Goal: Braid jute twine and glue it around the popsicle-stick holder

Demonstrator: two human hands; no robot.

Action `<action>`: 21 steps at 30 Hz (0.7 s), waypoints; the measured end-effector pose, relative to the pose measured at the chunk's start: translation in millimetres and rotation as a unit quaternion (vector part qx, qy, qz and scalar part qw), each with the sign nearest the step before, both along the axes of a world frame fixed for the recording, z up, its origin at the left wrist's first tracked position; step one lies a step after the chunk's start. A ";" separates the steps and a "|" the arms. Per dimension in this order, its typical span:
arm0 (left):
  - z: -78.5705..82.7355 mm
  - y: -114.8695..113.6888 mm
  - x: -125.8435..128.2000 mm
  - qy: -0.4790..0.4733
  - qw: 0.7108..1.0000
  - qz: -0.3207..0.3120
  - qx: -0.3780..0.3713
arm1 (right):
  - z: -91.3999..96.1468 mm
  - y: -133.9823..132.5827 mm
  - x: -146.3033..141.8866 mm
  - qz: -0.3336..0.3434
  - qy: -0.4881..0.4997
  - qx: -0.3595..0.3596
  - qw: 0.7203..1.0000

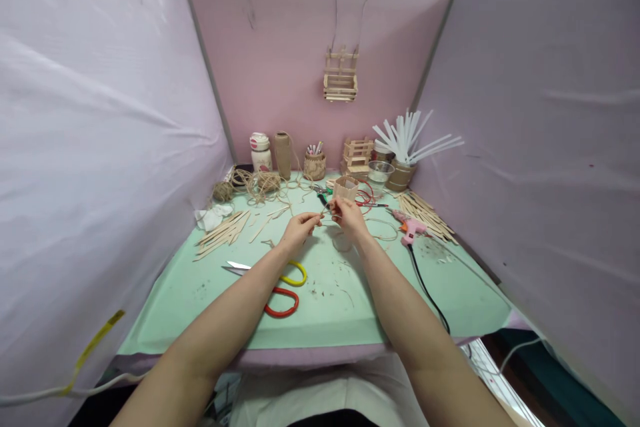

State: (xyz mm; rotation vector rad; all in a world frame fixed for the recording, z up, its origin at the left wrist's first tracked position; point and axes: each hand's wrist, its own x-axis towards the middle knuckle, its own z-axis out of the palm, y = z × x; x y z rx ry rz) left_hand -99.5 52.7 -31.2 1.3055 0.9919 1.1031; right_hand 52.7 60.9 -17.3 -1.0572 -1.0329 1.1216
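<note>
Over the middle of the green surface (345, 320) I have twine (326, 212) pinched in left hand (300, 227) and right hand (351, 217); a stick cup (345, 188) stands just beyond, scissors (283, 314) nearer the front edge, glue gun (413, 228) rightward, panels (290, 67) bounding three sides.

A white jar (261, 159) stands at the back; a wooden rack (341, 89) hangs higher.

No legible txt, nos. or brands; red marks (260, 141) on white jar (261, 159) too sm. to read.
</note>
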 end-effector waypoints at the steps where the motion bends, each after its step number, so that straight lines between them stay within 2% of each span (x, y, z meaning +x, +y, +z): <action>1: 0.9 -0.3 -0.5 0.010 1.000 0.004 0.006 | -1.8 0.0 0.4 0.008 -0.033 0.014 0.999; 3: 3.7 -1.6 -1.5 0.026 0.999 0.010 0.017 | -4.7 -0.4 0.9 0.036 -0.119 0.058 0.991; 6: 8.5 -4.2 -2.5 0.040 0.999 0.016 0.029 | -5.4 -1.6 1.1 0.068 -0.230 0.138 0.961; 10: 10.2 -4.7 -2.8 0.057 0.997 0.026 0.052 | -2.7 -2.0 1.3 0.070 -0.300 0.196 0.931; 15: 6.8 -2.5 -2.5 0.051 0.996 0.002 0.071 | -6.8 1.9 1.3 0.012 -0.346 0.180 0.921; 21: 10.1 -8.2 0.5 0.054 0.996 -0.020 0.062 | -15.4 7.5 4.2 -0.058 -0.336 0.118 0.933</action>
